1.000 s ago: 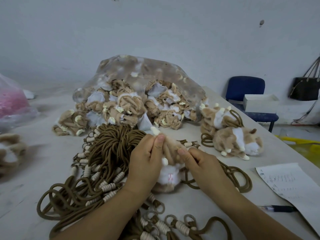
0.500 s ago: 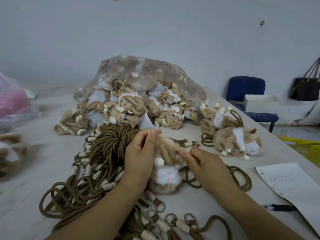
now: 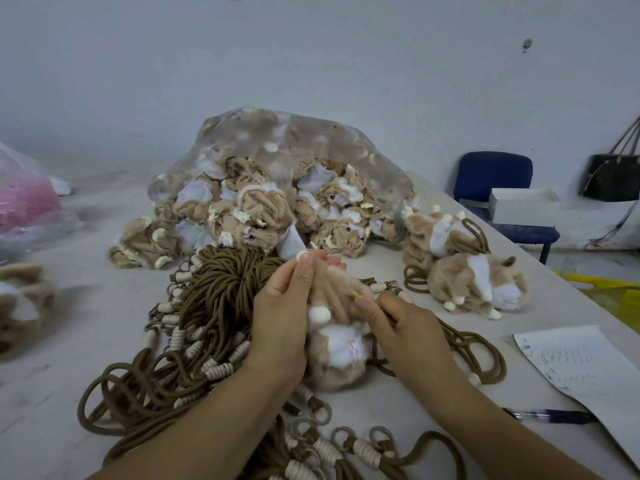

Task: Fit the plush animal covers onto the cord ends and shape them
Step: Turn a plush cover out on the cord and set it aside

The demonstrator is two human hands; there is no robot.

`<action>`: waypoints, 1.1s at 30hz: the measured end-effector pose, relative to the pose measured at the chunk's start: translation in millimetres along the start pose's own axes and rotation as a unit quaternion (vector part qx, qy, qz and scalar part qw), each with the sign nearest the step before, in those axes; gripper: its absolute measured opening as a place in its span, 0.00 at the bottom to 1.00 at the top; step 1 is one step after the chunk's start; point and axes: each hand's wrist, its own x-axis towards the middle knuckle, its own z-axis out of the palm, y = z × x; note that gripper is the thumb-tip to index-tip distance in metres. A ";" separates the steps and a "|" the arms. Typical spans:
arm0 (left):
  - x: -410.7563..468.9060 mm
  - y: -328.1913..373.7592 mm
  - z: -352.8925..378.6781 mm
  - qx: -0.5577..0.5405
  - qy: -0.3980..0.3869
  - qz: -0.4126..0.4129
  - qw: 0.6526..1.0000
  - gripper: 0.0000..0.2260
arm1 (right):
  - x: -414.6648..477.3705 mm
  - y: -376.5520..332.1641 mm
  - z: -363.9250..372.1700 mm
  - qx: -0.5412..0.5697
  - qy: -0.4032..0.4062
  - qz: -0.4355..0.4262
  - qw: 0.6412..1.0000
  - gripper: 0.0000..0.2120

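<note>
Both hands are on one plush animal cover (image 3: 337,351), straight in front of the clear plastic bag (image 3: 311,140) on the table (image 3: 69,341). The left hand (image 3: 280,327) wraps the cover's left flank, fingers curled round it, thumb stretched up to meet the fingertips in a pinch at the top end. The right hand (image 3: 405,330) comes in from the other side, thumb and forefinger narrowed to a pinch on the tan fur near the top, the other fingers tucked under.

The cover stands on end, white muzzle with pink stitching facing the camera, one cream paw poking out beside the left thumb. Tan ridges run up its middle between the two pinches; cord or folded plush, I cannot tell.

In front of the bag and a touch left, the brown cords (image 3: 221,282) lie in a thick tangle, cream-wrapped ends and rings spilling toward the camera. The bag bulges with crumpled covers, several tumbling from its mouth.

Just right of the bag, two finished plush animals (image 3: 474,282) sit with cord loops beside them. Farther right and nearer the camera, a sheet of paper (image 3: 581,368), a pen (image 3: 554,416) at its edge. Behind the bag to the right, a blue chair (image 3: 491,174) carrying a white box (image 3: 523,206). Far left of the bag, a pink bag (image 3: 24,206).
</note>
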 end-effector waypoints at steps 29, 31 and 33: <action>10.7 2.0 -7.4 -0.157 -0.096 -0.114 0.976 0.14 | -1.0 2.4 -3.7 0.004 -0.015 0.020 1.000 0.18; 9.6 2.0 -7.1 -0.147 -0.105 -0.123 0.976 0.14 | -1.1 1.3 -3.7 0.007 -0.014 0.019 1.000 0.17; 8.3 1.3 -6.5 -0.142 -0.108 -0.129 0.975 0.15 | -0.8 0.3 -4.6 0.013 -0.009 0.019 1.000 0.16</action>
